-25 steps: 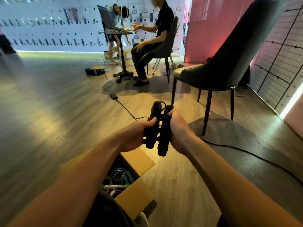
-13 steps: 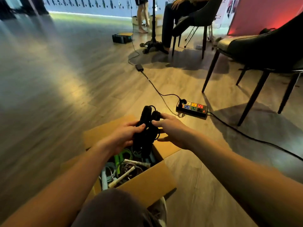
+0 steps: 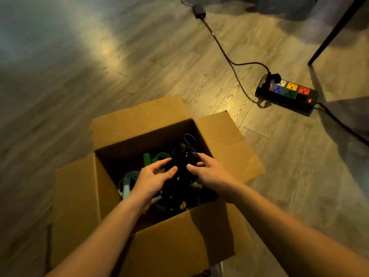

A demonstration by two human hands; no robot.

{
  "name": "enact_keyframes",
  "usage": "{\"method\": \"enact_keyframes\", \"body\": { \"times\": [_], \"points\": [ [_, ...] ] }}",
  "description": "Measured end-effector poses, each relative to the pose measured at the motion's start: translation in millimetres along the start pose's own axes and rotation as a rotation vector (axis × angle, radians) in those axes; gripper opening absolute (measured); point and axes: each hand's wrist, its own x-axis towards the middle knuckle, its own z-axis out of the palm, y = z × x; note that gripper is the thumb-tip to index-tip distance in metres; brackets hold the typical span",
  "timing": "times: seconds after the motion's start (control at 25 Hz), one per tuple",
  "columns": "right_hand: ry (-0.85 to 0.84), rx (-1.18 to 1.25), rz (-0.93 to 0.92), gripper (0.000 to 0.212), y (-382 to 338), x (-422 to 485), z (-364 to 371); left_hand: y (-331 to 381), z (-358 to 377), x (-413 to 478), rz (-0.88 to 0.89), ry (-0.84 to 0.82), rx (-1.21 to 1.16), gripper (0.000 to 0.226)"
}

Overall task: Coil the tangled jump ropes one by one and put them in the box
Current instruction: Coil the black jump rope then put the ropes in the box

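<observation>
Box [image 3: 139,118]: cardboard, wide open, all four flaps folded out, sitting on the floor [image 3: 79,76] low and centre in view, right under the person.
Black jump rope [image 3: 182,177]: coiled into a dark bundle and down inside the box, near the middle of the opening. A thin loop pokes up at its 12 o'clock against the far wall.
Left hand [image 3: 150,177]: in from 7 o'clock, thumb and fingers curved in a C, pinching the bundle's 9 o'clock side.
Right hand [image 3: 211,172]: in from 4 o'clock, fingers curled over the top of the bundle, thumb on the near side, gripping at 3 o'clock.
Hands together: one on each side of the black jump rope, thumb tips close but apart.
Green rope [image 3: 152,157]: lying in the box at 10 o'clock from the bundle, just beyond the left fingertips.
Pale rope [image 3: 127,182]: grey-white coils at 9 o'clock by the left wall, partly hidden under the left wrist.
Power strip [image 3: 287,92]: black with coloured sockets, on the floor at 2 o'clock from the box and well apart from it. One plug sits at its left end, and a red light glows at the right.
Cable [image 3: 223,50]: dark, running from that plug up toward 12 o'clock to an adapter [image 3: 198,11] at the top edge.
Chair leg [image 3: 335,31]: dark and slanted, up at 1 o'clock in the top right corner.
</observation>
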Motion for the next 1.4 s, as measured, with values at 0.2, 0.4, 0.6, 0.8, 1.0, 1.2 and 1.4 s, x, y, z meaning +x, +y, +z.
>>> {"method": "enact_keyframes", "body": {
  "times": [0.2, 0.4, 0.6, 0.8, 1.0, 1.2, 1.4],
  "points": [
    [0.093, 0.098, -0.019, 0.025, 11, 5, -53, 7, 56, 34, 0.038, -0.058, -0.040, 0.039],
    [0.299, 0.093, 0.031, 0.029, 31, -22, -146, 23, 153, 58, 0.109, -0.271, 0.114, 0.044],
    [0.524, 0.222, 0.014, 0.021, 63, -60, -225, 35, 260, 64, 0.158, -0.457, 0.228, 0.043],
    [0.576, 0.258, -0.011, 0.015, 76, -63, -251, 24, 298, 61, 0.145, -0.478, 0.291, 0.046],
    [0.390, 0.211, -0.038, 0.029, 57, -21, -224, 44, 249, 64, 0.066, -0.305, 0.282, 0.037],
    [0.224, 0.120, 0.030, 0.023, 57, 14, -201, 43, 218, 74, 0.043, -0.162, 0.523, 0.050],
    [0.225, -0.333, 0.096, 0.063, 69, 27, -202, 12, 228, 92, 0.008, -0.096, 0.834, 0.048]
  ]
}}
